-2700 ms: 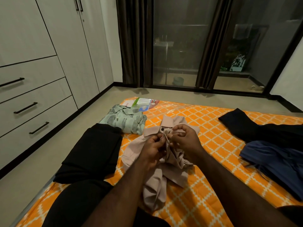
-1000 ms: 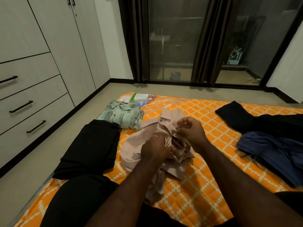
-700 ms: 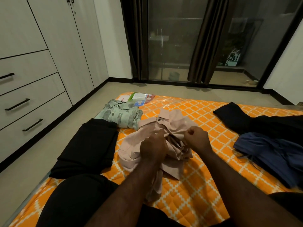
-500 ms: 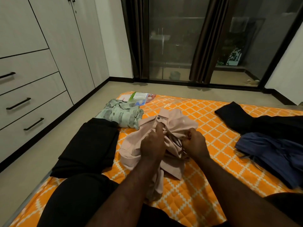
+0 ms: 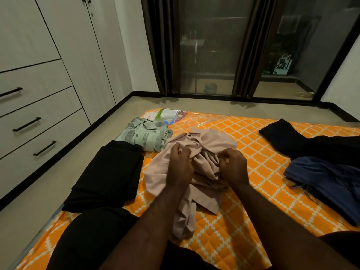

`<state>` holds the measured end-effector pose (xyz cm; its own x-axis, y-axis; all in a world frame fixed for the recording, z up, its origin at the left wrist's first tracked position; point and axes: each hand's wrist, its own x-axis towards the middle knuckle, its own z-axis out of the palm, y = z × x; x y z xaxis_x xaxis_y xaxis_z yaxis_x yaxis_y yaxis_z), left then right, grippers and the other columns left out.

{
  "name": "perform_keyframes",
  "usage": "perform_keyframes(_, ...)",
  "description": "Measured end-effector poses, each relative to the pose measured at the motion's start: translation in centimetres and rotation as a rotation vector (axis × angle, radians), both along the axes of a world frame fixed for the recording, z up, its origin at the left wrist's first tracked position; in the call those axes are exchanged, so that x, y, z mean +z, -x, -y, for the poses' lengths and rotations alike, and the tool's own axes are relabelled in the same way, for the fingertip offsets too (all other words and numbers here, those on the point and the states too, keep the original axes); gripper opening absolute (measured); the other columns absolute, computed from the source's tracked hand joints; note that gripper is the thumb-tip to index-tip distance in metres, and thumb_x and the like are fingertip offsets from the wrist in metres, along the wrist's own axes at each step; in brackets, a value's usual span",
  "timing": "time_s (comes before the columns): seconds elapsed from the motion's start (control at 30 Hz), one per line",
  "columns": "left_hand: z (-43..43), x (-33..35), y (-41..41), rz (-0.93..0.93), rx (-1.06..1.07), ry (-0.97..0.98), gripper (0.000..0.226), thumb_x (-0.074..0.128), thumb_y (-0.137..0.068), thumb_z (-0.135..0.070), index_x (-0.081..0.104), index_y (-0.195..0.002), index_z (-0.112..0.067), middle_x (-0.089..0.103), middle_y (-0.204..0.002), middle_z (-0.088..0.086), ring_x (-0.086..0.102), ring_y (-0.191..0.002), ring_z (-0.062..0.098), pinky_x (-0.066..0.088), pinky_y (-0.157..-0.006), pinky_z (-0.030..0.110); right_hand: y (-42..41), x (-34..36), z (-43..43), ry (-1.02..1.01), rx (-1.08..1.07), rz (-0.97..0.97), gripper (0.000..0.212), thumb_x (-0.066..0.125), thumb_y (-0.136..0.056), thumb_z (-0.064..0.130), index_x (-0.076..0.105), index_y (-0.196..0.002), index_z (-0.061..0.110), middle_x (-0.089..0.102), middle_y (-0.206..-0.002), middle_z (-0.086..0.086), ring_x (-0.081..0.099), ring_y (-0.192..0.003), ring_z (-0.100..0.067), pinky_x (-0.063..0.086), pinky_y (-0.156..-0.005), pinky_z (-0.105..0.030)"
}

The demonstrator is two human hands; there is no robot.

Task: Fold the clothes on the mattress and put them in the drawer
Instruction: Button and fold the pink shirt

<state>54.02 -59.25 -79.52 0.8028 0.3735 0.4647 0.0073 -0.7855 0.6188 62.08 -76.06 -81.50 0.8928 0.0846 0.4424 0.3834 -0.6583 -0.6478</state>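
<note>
A crumpled beige shirt (image 5: 212, 145) lies in the middle of the orange patterned mattress (image 5: 253, 188). My left hand (image 5: 180, 162) grips its fabric near the collar, and my right hand (image 5: 232, 166) grips a bunch of cloth just to the right. A folded pale green patterned shirt (image 5: 145, 134) lies beyond on the left. Folded black trousers (image 5: 109, 172) lie at the mattress's left edge. At the right lie a black garment (image 5: 303, 141) and a crumpled dark blue one (image 5: 331, 182). Three shut drawers (image 5: 39, 121) with black handles sit in the wardrobe on the left.
A plastic-wrapped leaflet (image 5: 167, 114) lies at the mattress's far left corner. Bare floor (image 5: 39, 191) runs between mattress and wardrobe. Dark curtains (image 5: 157, 45) and glass doors (image 5: 210, 45) stand beyond. My black-clad knee (image 5: 87, 240) is at bottom left.
My hands have drawn apart on the beige shirt, from pinching together near the collar to each gripping a separate bunch; the right hand dropped lower and to the right.
</note>
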Motion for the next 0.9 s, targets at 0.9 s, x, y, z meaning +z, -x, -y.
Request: perform_keyframes(0.9,0.1,1.9,0.2,0.092,-0.026,0.223,0.030,0.061,-0.090,-0.008,0.072,-0.114,-0.021,0.075,-0.104,-0.002,0.068,-0.092,0.013,0.054,-0.078,0.029,4.0,12.9,-5.1,0.503,0.165,-0.016,0.019,0.059,-0.098,0.025,0.044,-0.096,0.014,0.044,-0.094,-0.006,0.047,-0.080,-0.025,0.034,-0.066,-0.034)
